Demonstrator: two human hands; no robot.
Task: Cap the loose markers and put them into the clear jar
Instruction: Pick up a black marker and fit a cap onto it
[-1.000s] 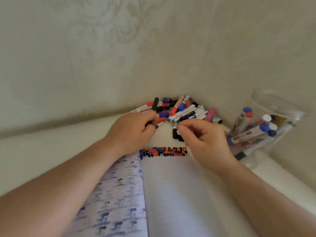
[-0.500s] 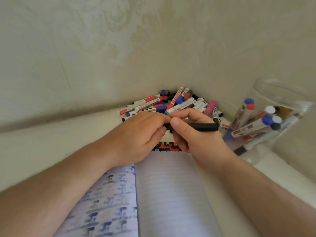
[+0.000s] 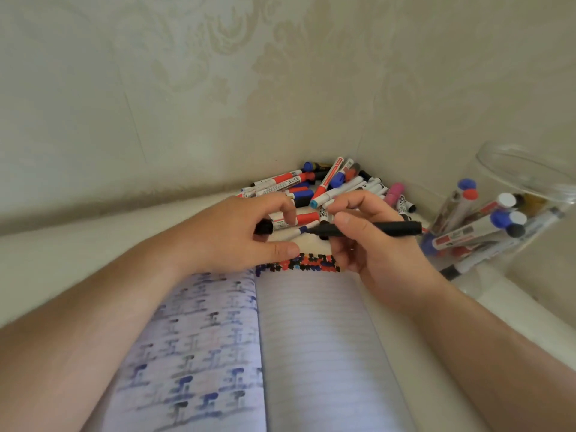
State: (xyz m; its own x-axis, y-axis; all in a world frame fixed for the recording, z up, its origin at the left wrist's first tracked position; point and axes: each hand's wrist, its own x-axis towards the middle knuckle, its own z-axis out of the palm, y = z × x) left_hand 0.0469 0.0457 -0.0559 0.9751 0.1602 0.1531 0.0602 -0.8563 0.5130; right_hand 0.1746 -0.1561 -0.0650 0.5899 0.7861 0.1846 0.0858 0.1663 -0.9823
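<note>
A heap of loose plastic markers [image 3: 327, 188] is piled behind the open lined notebook [image 3: 311, 338], with the clear glass jar [image 3: 526, 182] placed to its right.

Both hands near each other, fingers curled: left [image 3: 246, 232] pinching, right [image 3: 367, 241] gripping.

- We are seeing a cream surface [image 3: 78, 244] running into a wall corner.
- An open notebook [image 3: 311, 353] is lying on it.
- Loose markers [image 3: 330, 188] are piling up beyond the notebook, in the corner.
- A clear jar [image 3: 505, 226] is sitting right of the notebook, holding markers.
</note>
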